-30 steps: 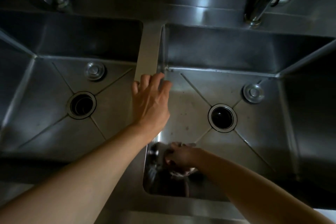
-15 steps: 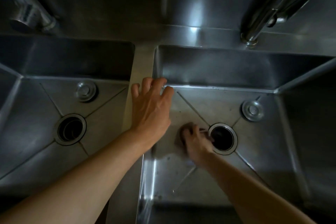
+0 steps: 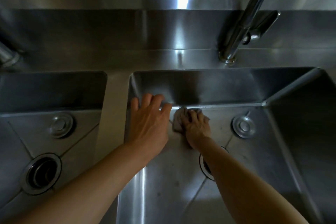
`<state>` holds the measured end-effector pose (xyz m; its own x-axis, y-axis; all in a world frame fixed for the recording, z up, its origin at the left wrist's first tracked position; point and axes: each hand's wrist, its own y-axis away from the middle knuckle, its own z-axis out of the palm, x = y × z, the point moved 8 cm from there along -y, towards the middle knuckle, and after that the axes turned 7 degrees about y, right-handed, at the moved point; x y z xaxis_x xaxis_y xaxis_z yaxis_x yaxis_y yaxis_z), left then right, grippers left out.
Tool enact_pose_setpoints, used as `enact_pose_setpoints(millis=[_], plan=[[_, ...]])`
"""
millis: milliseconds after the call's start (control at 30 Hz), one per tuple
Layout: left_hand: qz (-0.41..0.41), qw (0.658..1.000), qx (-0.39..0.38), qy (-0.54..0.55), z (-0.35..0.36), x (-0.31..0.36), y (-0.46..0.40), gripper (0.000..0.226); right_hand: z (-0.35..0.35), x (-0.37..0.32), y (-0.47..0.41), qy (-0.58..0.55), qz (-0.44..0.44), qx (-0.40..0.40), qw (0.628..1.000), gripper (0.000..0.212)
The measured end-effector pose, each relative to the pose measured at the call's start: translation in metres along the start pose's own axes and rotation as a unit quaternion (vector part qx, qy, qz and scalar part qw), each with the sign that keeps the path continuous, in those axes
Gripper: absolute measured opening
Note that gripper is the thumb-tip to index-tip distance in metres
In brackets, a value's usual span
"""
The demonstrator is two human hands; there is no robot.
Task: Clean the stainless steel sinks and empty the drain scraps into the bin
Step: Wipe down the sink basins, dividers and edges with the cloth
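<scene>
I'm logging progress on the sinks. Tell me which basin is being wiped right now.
The right basin: the right hand presses a cloth on its floor at the back wall. The left basin has no hand in it.

In the right sink [image 3: 272, 178], the right hand [image 3: 197, 125] and its cloth [image 3: 179, 117] fill the far-left floor corner, and the forearm crosses above the drain [image 3: 203, 167]. The left hand [image 3: 150, 120] sits on the divider [image 3: 112, 114]. A round stopper [image 3: 243, 127] lies on the floor's far right. The faucet [image 3: 243, 23] overhangs the back ledge. The left sink [image 3: 36, 132] holds only a stopper [image 3: 61, 125] and an open drain [image 3: 42, 172].
</scene>
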<state>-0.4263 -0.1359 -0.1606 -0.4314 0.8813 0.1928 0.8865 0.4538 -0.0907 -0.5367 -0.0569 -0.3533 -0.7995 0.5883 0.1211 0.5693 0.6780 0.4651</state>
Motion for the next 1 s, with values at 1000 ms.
enact_pose_setpoints(millis=[1000], plan=[[-0.025, 0.998, -0.054, 0.031, -0.098, 0.100, 0.029, 0.037, -0.112, 0.174, 0.249, -0.225, 0.178, 0.087, 0.954, 0.039]])
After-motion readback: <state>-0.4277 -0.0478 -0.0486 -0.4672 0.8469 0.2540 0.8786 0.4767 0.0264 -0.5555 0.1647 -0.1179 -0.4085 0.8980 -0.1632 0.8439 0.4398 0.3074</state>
